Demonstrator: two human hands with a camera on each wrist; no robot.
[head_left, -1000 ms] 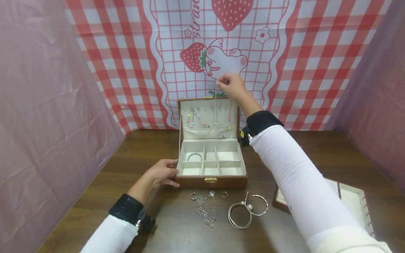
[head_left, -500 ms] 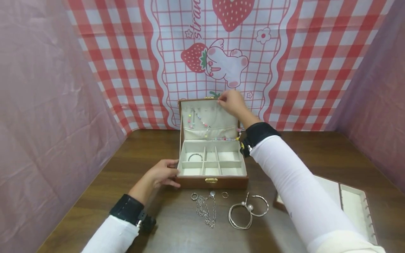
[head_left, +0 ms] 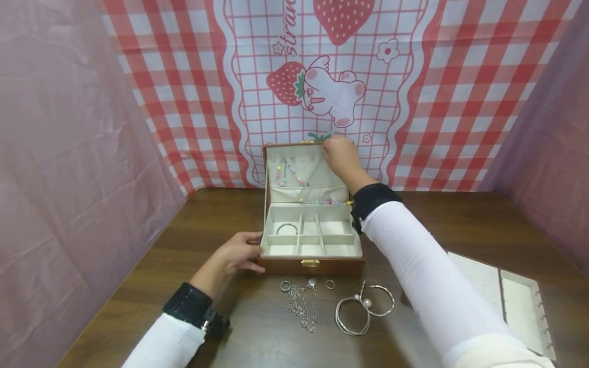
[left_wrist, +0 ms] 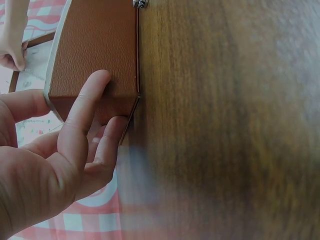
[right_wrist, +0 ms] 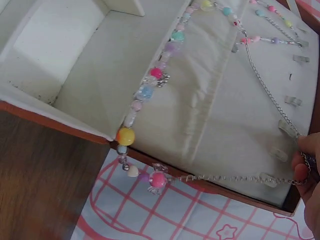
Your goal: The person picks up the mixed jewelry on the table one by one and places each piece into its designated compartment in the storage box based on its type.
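Observation:
A brown jewelry box [head_left: 285, 266] with a cream lining stands with its lid raised. At the box's front left corner, my left hand [head_left: 239, 250] holds the side, fingers bent around the brown leather-like wall [left_wrist: 95, 55] in the left wrist view. My right hand [head_left: 342, 155] is at the lid's upper right edge. It pinches the silver chain of a beaded necklace [right_wrist: 145, 92], close to clear hooks [right_wrist: 278, 154] on the lid lining. The pastel beads droop across the lid pocket and past the box's side. Another beaded strand [right_wrist: 270, 40] hangs farther along the lid.
A bangle [head_left: 287, 228] lies in the rear left compartment. Before the box are a silver chain [head_left: 303, 312], two rings [head_left: 330, 284] and bangles with pearls [head_left: 352, 317]. A cream-lined tray [head_left: 522, 306] sits at right, partly behind my right arm. A checked cloth [head_left: 184, 102] hangs behind.
My right hand has come down from above the lid to its upper right edge, lowering the necklace against the lining. My left hand stays on the box corner.

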